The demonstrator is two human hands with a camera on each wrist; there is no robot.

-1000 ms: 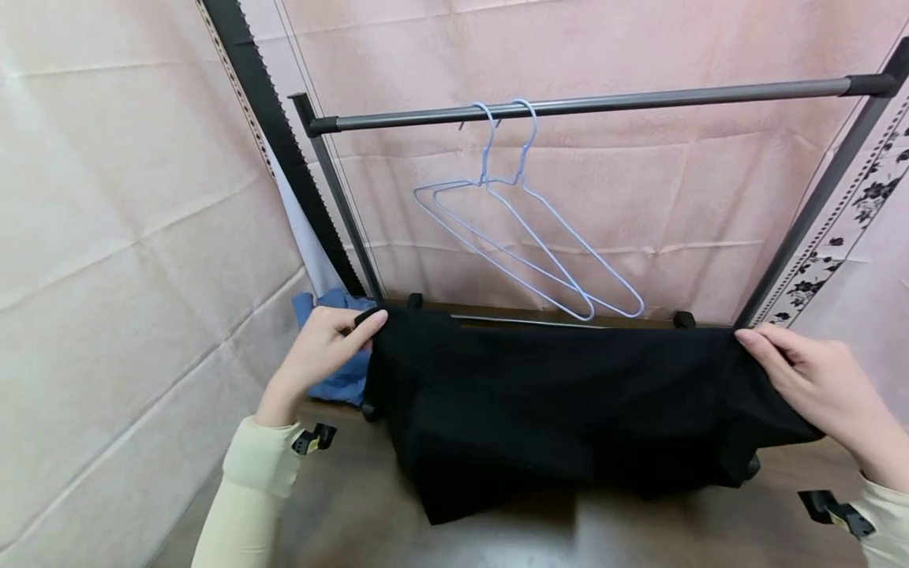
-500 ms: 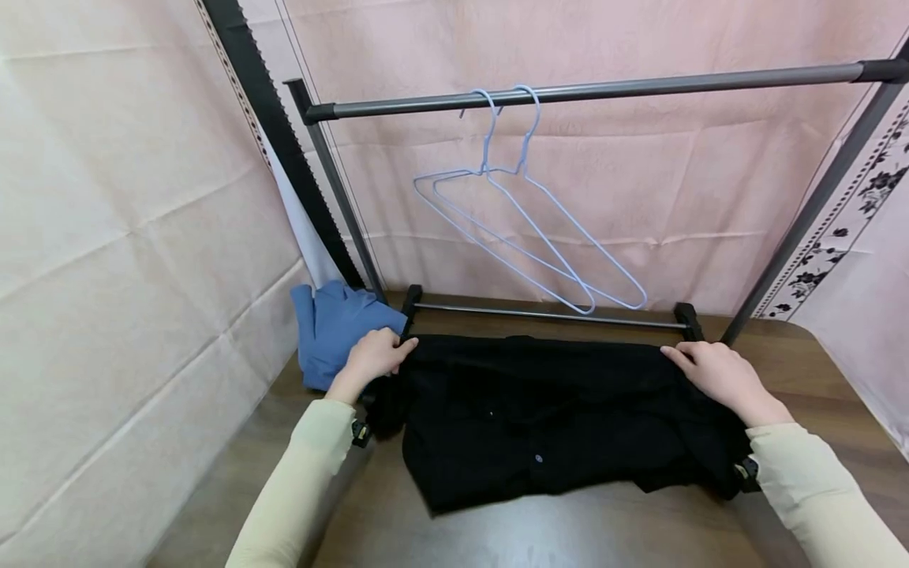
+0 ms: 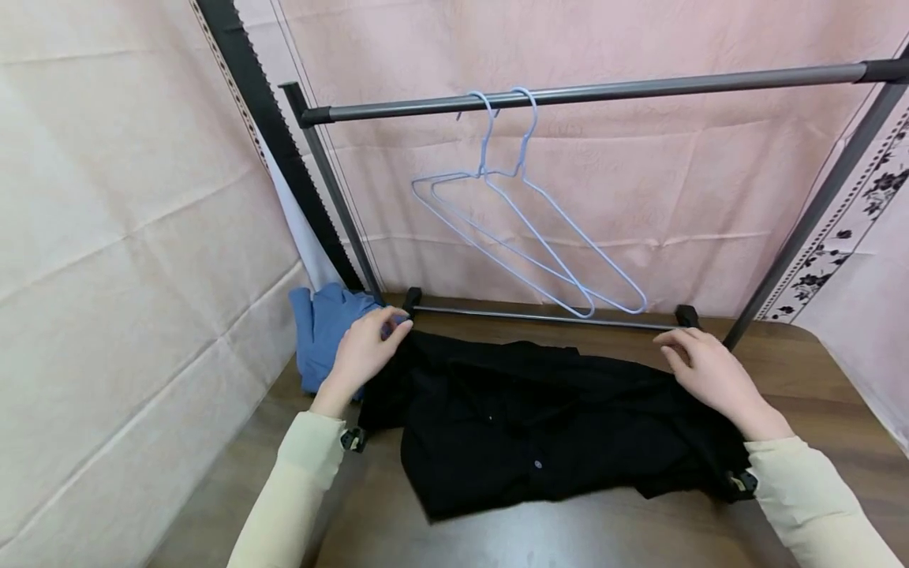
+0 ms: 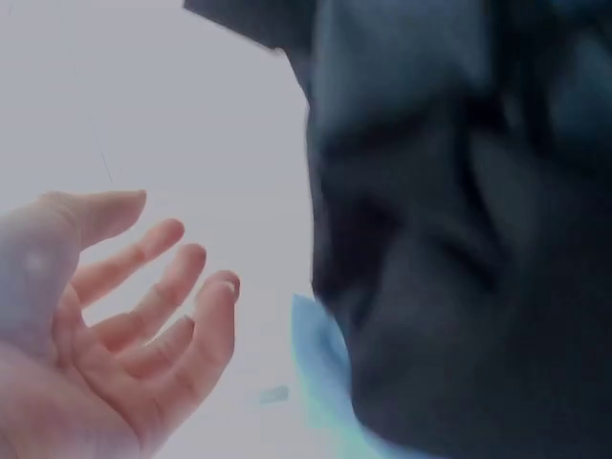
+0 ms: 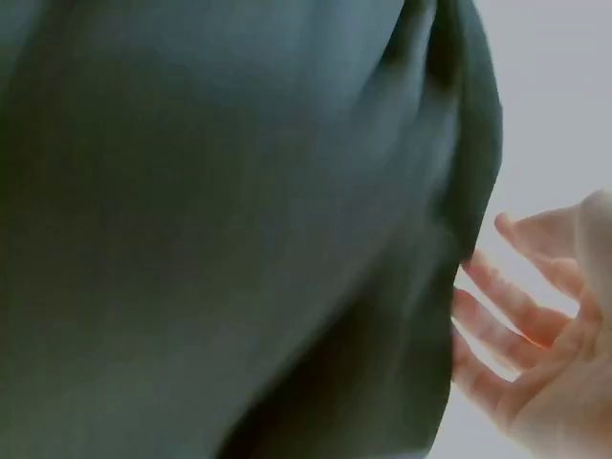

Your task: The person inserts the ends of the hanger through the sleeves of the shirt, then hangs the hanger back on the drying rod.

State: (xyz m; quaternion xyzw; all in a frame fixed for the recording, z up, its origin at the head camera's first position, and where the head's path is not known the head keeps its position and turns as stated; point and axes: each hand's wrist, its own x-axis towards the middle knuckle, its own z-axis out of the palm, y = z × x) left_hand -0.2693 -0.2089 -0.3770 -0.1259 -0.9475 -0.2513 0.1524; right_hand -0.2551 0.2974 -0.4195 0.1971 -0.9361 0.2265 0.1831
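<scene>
A black buttoned shirt lies spread across the wooden table, its far edge uneven and a small button showing near the front. My left hand is over the shirt's far left corner; the left wrist view shows its fingers loosely bent with nothing between them, apart from the black cloth. At the far right part of the shirt is my right hand, fingers relaxed. In the right wrist view that hand holds nothing, and its fingertips sit right at the edge of the dark fabric.
A folded blue garment lies at the back left beside my left hand. Behind the shirt stands a clothes rack, with two light blue hangers on its top bar. Cloth walls close in the left and back. Wooden table shows at right.
The shirt, stretched up between both hands, has come down flat on the table. Both hands have then let go of its far corners and lifted slightly; the far edge has slackened.
</scene>
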